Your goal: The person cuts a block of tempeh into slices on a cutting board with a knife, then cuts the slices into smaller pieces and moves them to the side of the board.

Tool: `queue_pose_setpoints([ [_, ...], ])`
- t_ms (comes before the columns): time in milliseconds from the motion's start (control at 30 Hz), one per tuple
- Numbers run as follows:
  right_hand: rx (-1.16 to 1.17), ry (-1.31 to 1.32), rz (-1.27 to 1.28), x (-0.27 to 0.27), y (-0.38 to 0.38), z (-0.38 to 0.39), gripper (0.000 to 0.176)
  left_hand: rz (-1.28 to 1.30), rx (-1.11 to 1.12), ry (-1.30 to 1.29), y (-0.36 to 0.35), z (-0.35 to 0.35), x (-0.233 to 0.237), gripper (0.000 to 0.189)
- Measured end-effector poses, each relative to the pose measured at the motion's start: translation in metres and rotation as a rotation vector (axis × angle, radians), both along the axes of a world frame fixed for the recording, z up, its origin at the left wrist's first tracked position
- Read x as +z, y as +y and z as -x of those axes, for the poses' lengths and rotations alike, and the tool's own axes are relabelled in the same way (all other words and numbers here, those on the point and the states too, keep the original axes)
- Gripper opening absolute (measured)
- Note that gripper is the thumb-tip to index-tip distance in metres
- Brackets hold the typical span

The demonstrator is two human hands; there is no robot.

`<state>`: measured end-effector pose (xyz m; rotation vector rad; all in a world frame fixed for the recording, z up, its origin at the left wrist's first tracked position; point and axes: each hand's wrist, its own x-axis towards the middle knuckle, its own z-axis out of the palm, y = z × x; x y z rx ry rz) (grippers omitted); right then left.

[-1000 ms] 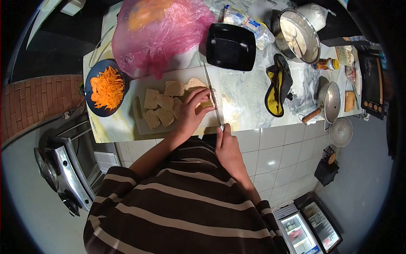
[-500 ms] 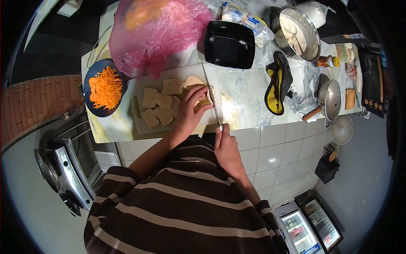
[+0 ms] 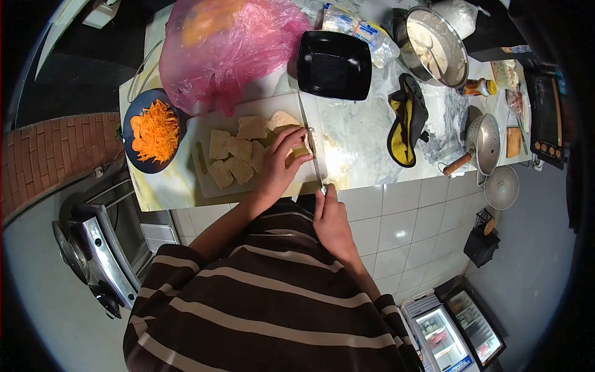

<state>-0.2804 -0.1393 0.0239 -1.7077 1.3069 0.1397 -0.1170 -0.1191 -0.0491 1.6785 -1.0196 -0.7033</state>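
On the white cutting board (image 3: 202,186) lie several squarish beige food slices (image 3: 239,147) with rough surfaces, mostly left of my left hand (image 3: 280,164). The fingers of that hand pinch a pale beige piece (image 3: 309,142) near the board's right side, thumb on the near side. My right hand (image 3: 333,222) grips the handle of a long knife (image 3: 303,111), at the front edge of the counter. The blade points away from me and runs right alongside the pinched piece, close to my left fingertips.
A dark plate (image 3: 137,162) of shredded and sliced carrot sits at left. Behind the board are a pink plastic bag (image 3: 242,53) and a black square bowl (image 3: 334,65). Rightward lie a black-and-yellow mitt (image 3: 406,121), a metal pot (image 3: 457,71) with white contents and a strainer (image 3: 488,146).
Both hands keep nearly the same positions, with the knife still beside the pinched piece. The whole view has shifted very slightly.
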Motion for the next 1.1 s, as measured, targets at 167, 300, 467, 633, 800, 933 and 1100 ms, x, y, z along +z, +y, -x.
queue_pose_setpoints([
  [167,0.011,0.001,0.07,-0.009,0.0,-0.007,0.032,0.009,0.014,0.015,-0.003,-0.001,-0.001,0.053],
  [300,0.006,0.002,0.087,-0.01,-0.001,-0.01,0.03,0.006,0.024,0.061,-0.005,-0.003,-0.001,0.053],
  [467,0.002,0.012,0.087,0.003,0.005,0.001,0.028,0.039,0.018,0.013,-0.006,0.001,0.001,0.054],
  [633,0.042,0.041,0.074,0.0,0.006,0.005,0.029,0.05,0.008,-0.026,-0.006,-0.001,-0.001,0.053],
  [800,0.027,0.051,0.09,-0.004,0.001,0.0,0.029,0.023,-0.007,-0.033,-0.007,-0.003,0.0,0.052],
  [933,0.031,0.03,0.125,-0.011,-0.002,-0.008,0.03,0.027,0.011,-0.009,-0.006,-0.001,-0.002,0.051],
  [1100,0.067,0.052,0.175,-0.019,-0.001,-0.008,0.031,0.028,0.007,-0.033,-0.005,0.001,-0.006,0.053],
])
